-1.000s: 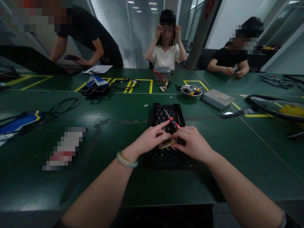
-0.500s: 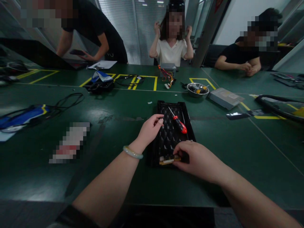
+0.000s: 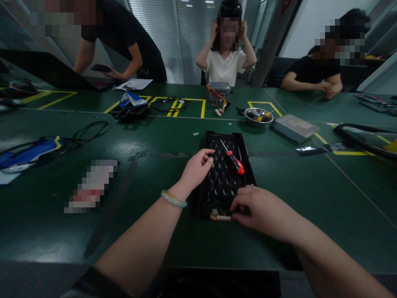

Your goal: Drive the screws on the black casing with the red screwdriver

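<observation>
A black tray with a patterned, bumpy floor lies in front of me. At its near end rests a small yellowish circuit board with a white strip, perhaps a memory module. My right hand is beside the board's right end, its thumb and index finger parted and nothing gripped between them; whether a fingertip still touches the board I cannot tell. Over the tray's left rim, my left hand holds nothing, with fingers loosely bent and apart. A red-and-black screwdriver lies aslant inside the tray.
Farther back stand a metal bowl of small parts, a grey metal box and a power supply with coloured wires. A blurred flat item and blue cabled gear lie leftward. Several people are across the green table.
My right hand has let go of the circuit board, which now lies lower at the tray's near end. The hand has shifted slightly right; my left hand has stayed put.
</observation>
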`<state>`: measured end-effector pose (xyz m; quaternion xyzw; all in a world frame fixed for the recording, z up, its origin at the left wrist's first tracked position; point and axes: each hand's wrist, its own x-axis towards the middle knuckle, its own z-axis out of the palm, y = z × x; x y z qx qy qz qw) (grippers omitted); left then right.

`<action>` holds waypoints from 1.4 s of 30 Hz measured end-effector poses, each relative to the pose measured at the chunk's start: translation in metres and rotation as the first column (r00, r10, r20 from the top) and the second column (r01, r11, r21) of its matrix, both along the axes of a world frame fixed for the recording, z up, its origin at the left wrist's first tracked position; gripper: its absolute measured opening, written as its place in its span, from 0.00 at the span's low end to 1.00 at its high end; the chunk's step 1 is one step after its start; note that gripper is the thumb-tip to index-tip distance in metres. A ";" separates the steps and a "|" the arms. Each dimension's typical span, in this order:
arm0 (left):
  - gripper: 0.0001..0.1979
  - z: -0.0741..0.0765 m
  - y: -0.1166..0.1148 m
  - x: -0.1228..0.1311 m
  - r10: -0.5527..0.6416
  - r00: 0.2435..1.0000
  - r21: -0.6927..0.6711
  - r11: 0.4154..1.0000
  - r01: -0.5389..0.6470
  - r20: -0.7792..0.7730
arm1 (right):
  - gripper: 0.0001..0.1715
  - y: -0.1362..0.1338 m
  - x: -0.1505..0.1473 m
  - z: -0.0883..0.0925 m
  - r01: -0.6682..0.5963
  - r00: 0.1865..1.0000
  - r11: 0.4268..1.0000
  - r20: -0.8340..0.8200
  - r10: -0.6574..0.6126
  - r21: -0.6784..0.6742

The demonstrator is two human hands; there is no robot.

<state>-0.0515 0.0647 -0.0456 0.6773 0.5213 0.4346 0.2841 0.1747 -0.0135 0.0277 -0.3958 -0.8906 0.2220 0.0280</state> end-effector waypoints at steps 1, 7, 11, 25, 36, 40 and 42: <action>0.16 0.000 0.000 0.000 0.002 1.000 0.000 1.000 -0.002 -0.002 | 0.05 0.000 0.000 0.000 0.002 1.000 1.000 -0.001 -0.002 -0.002; 0.16 0.001 0.000 0.000 0.020 1.000 -0.010 1.000 -0.020 -0.016 | 0.04 0.001 0.000 0.001 0.010 1.000 0.999 0.003 -0.010 -0.035; 0.15 0.000 0.000 0.001 0.021 1.000 -0.011 1.000 -0.021 -0.012 | 0.04 0.002 -0.002 0.002 0.020 1.000 0.999 0.002 -0.020 -0.046; 0.15 -0.004 0.001 0.000 0.013 1.000 0.010 1.000 -0.013 -0.012 | 0.05 0.005 -0.002 0.001 0.052 0.998 0.995 0.036 -0.049 -0.088; 0.15 -0.001 0.000 0.000 0.017 1.000 -0.018 1.000 -0.017 -0.010 | 0.05 0.001 -0.003 0.000 0.025 1.000 0.999 0.006 -0.025 -0.022; 0.15 0.002 -0.001 0.001 0.018 1.000 -0.017 1.000 -0.018 -0.014 | 0.06 0.000 -0.004 0.002 0.019 1.000 0.999 0.006 -0.019 -0.027; 0.16 0.001 -0.001 0.001 0.016 1.000 -0.013 1.000 -0.017 -0.020 | 0.06 0.000 -0.004 0.002 0.013 1.000 0.999 0.013 -0.012 -0.030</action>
